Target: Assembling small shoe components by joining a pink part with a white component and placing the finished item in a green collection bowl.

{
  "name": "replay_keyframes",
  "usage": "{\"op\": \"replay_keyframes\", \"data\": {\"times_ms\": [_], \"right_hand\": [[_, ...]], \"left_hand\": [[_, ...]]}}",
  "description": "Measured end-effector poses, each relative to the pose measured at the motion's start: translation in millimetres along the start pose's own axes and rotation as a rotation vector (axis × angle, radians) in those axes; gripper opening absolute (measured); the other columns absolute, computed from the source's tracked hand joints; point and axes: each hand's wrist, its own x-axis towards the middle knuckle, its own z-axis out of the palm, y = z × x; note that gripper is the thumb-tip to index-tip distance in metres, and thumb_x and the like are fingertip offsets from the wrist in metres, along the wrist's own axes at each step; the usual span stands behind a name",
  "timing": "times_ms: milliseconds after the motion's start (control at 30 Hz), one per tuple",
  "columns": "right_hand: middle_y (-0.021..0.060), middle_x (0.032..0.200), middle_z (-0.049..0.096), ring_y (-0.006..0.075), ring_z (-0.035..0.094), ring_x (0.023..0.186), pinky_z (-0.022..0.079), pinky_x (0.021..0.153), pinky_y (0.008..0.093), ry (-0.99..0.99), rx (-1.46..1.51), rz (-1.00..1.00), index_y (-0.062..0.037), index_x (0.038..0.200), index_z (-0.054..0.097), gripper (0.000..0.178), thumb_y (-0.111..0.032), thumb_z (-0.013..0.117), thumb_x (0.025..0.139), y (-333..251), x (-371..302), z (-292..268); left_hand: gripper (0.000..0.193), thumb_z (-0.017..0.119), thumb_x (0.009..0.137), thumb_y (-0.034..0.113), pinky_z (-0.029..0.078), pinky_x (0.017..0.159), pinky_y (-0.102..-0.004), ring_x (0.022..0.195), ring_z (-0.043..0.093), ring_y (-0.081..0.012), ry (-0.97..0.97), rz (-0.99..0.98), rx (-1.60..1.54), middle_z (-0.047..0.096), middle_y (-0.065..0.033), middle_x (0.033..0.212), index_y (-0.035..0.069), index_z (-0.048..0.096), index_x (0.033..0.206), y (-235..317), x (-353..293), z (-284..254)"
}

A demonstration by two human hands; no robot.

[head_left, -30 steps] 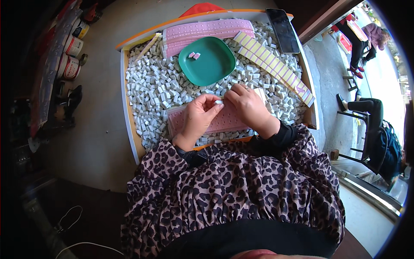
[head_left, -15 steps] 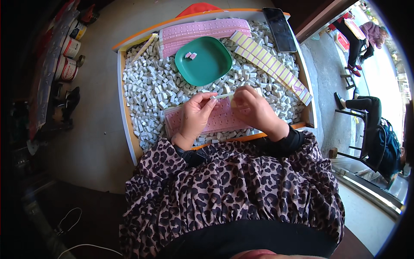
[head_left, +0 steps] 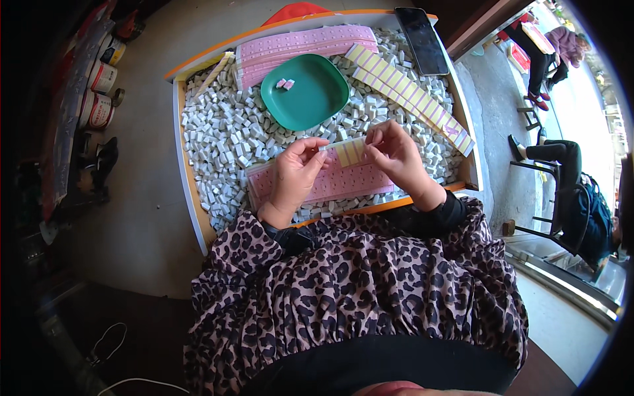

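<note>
My left hand [head_left: 294,175] pinches a small white block [head_left: 322,149] between thumb and forefinger, just over a pink sticker sheet [head_left: 356,181]. The sheet lies on loose white blocks at the near side of a shallow tray, and its top strip has a pale yellow stretch [head_left: 350,153]. Beside that stretch, my right hand [head_left: 403,162] is closed, thumb against fingers; whatever it may hold is too small to make out. Beyond the hands sits a green dish [head_left: 310,99] with a couple of pink-and-white pieces [head_left: 285,84] in it.
White blocks [head_left: 224,138] fill the orange-edged tray. More pink sheets [head_left: 304,45] lie at its far side, yellow striped strips [head_left: 413,96] at the right. A black phone [head_left: 421,43] rests on the far right corner. Cans [head_left: 99,109] stand on the left; people sit outside at right.
My right hand has shifted a little right and up, uncovering the yellow stretch of the sheet. My left hand still pinches the block. The whole view has moved slightly.
</note>
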Motion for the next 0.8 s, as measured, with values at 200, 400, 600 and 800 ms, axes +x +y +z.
{"op": "replay_keyframes", "data": {"times_ms": [200,400,600,800], "right_hand": [[0.001,0.084,0.05,0.0082,0.053,0.077,0.046,0.069,0.0207,0.035,0.34,0.132,-0.0056,0.086,0.042,0.023,0.005,0.061,0.085,-10.4,2.4,29.6],[0.0,0.081,0.048,0.0059,0.05,0.075,0.045,0.068,0.0193,0.032,0.363,0.091,-0.0067,0.083,0.039,0.027,0.007,0.062,0.083,-6.0,7.5,47.4],[-0.0001,0.081,0.048,0.0055,0.049,0.075,0.044,0.067,0.0192,0.029,0.357,0.105,-0.0068,0.083,0.039,0.027,0.007,0.062,0.084,-5.0,8.7,48.9],[0.0,0.082,0.05,0.0058,0.051,0.076,0.045,0.067,0.0199,0.02,0.304,0.094,-0.0067,0.083,0.04,0.027,0.006,0.063,0.084,-2.6,9.4,47.2]], "left_hand": [[0.023,0.056,0.088,-0.003,0.049,0.075,-0.019,0.081,0.061,-0.0076,0.027,0.027,-0.074,0.063,-0.0045,0.095,-0.002,0.061,0.111,19.4,-1.7,9.4],[0.023,0.054,0.088,-0.005,0.049,0.074,-0.0187,0.082,0.06,-0.0064,0.066,0.111,0.008,0.061,-0.0043,0.1,-0.002,0.062,0.109,26.4,-7.2,10.8],[0.022,0.054,0.088,-0.006,0.049,0.075,-0.0194,0.084,0.059,-0.0066,0.061,0.152,0.033,0.059,-0.003,0.102,-0.003,0.063,0.108,28.4,-8.6,13.5],[0.023,0.053,0.088,-0.006,0.049,0.077,-0.0194,0.087,0.06,-0.0074,0.033,0.159,0.06,0.059,-0.004,0.104,-0.003,0.062,0.109,25.4,-7.9,9.2]]}}
